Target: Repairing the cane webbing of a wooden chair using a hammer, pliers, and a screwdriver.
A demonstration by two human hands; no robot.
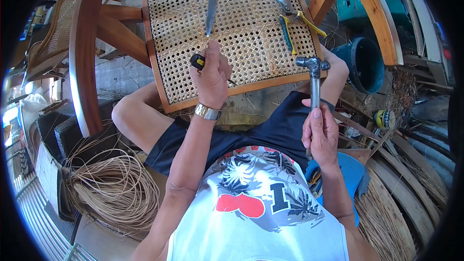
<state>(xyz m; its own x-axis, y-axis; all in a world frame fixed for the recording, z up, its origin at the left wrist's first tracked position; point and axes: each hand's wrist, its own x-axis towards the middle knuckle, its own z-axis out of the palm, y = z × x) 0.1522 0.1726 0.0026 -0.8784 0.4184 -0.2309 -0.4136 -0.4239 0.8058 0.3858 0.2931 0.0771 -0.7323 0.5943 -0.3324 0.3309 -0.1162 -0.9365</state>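
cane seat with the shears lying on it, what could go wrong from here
The metal blade sits right by the left hand's thumb tip, so a slip might nick it.

The shears lie loose near the right edge of the cane seat; a bump or tilt could drop them by the right knee.

The hammer in the right hand could dent the weave if it slips.

A head-worn fisheye looks down, close in.
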